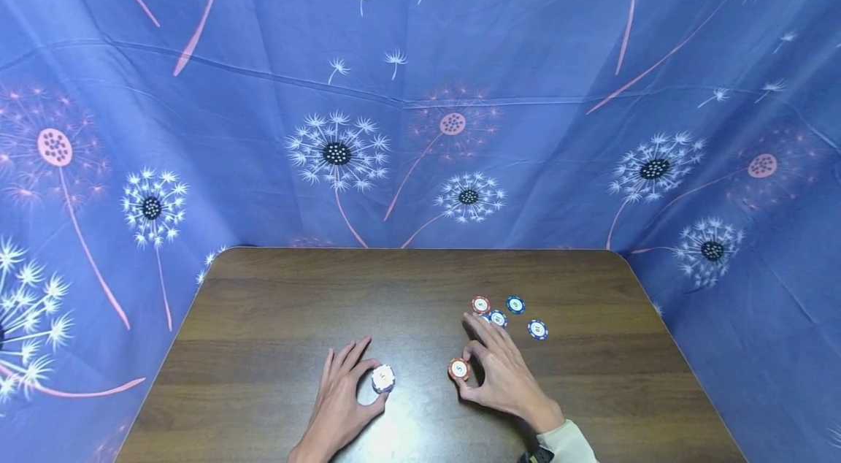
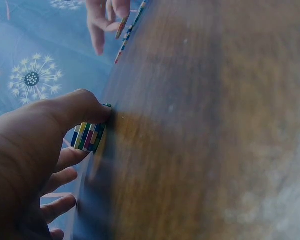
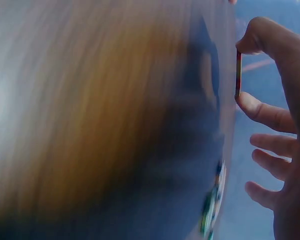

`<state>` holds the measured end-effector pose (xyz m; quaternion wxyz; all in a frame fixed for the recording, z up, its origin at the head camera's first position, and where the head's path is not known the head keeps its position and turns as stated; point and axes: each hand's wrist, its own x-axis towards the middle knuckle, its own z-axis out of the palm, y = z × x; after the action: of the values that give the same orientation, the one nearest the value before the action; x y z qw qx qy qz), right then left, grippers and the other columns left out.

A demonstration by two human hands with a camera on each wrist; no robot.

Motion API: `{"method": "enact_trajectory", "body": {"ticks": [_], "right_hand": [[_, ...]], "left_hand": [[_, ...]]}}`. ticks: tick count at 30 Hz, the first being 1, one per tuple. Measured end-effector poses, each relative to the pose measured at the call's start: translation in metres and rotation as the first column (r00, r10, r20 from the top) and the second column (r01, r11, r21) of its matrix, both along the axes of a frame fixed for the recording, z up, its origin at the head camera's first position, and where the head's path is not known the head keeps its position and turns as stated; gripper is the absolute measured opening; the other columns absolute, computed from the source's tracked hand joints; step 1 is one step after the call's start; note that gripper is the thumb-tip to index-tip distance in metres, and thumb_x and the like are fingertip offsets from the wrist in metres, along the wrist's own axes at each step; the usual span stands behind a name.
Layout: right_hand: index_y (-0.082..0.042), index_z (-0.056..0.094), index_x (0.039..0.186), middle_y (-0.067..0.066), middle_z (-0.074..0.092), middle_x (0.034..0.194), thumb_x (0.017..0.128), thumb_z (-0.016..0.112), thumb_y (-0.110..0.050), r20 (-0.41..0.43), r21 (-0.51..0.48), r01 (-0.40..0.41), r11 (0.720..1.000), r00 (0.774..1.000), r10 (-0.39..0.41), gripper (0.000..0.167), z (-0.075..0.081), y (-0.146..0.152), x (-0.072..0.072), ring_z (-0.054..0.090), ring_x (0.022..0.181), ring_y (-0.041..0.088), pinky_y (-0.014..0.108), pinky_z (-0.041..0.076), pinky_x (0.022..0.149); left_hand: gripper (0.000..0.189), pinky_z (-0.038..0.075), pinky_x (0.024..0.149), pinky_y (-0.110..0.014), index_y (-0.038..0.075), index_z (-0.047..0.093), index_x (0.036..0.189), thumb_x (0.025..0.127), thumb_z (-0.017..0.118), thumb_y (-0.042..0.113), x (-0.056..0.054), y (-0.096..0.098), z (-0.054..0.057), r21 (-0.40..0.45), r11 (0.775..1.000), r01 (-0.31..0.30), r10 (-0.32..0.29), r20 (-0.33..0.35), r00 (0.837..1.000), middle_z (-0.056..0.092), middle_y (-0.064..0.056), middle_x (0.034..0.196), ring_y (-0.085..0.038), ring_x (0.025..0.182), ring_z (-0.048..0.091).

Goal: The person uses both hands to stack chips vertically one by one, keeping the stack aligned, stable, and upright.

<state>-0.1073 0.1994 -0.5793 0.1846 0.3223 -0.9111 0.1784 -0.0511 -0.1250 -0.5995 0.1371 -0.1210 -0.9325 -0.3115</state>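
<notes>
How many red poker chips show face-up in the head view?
2: one red poker chip pinched by the right hand; another red chip near the loose blue chips. More may hide in the stack the left hand holds.

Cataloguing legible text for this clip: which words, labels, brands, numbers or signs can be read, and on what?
"5": on the red chip pinched by the right hand.
Probably "10": on the rightmost blue chip, though small.
Too small or blurred to read surely: the other loose chips and the top of the chip stack in the left hand.
No words or brands are readable.
</notes>
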Motion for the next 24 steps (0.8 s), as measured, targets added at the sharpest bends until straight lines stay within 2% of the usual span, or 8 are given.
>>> {"method": "enact_trajectory", "body": {"ticks": [7,13,19,24], "right_hand": [[-0.021,0.063,0.086,0.020,0.056,0.155,0.068,0.088,-0.044,0.029,0.022,-0.056,0.998,0.998,0.055,0.038,0.001,-0.037,0.001,0.054,0.144,0.041,0.064,0.045,0.115],[-0.021,0.065,0.089,0.018,0.052,0.159,0.072,0.088,-0.048,0.065,0.062,-0.117,0.991,0.991,0.113,0.039,0.008,-0.064,-0.001,0.048,0.150,0.035,0.060,0.041,0.121],[-0.022,0.068,0.092,0.016,0.050,0.162,0.075,0.085,-0.050,0.095,0.095,-0.166,0.982,0.983,0.157,0.037,0.018,-0.087,-0.003,0.044,0.152,0.034,0.059,0.038,0.124],[-0.023,0.067,0.092,0.014,0.051,0.162,0.077,0.084,-0.051,0.095,0.127,-0.181,0.975,0.981,0.170,0.036,0.020,-0.101,-0.005,0.044,0.153,0.032,0.056,0.038,0.125]], "left_hand": [[0.042,0.026,0.120,-0.074,0.019,0.076,0.105,0.069,0.095,0.029,-0.001,0.000,-0.001,-0.001,1.000,0.003,-0.003,-0.031,1.000,0.060,-0.014,0.154,-0.045,0.141,0.053],[0.044,0.027,0.120,-0.074,0.019,0.076,0.105,0.067,0.095,0.030,-0.001,-0.001,-0.002,-0.009,1.000,0.002,-0.002,-0.054,0.999,0.060,-0.013,0.154,-0.045,0.140,0.054],[0.044,0.027,0.119,-0.074,0.018,0.076,0.107,0.068,0.095,0.031,-0.001,-0.001,-0.002,-0.017,1.000,0.007,-0.008,-0.057,0.998,0.060,-0.014,0.154,-0.045,0.140,0.053],[0.045,0.027,0.119,-0.074,0.016,0.076,0.106,0.068,0.095,0.031,0.000,-0.001,-0.002,-0.021,1.000,0.006,-0.007,-0.055,0.998,0.060,-0.014,0.154,-0.045,0.140,0.053]]}}
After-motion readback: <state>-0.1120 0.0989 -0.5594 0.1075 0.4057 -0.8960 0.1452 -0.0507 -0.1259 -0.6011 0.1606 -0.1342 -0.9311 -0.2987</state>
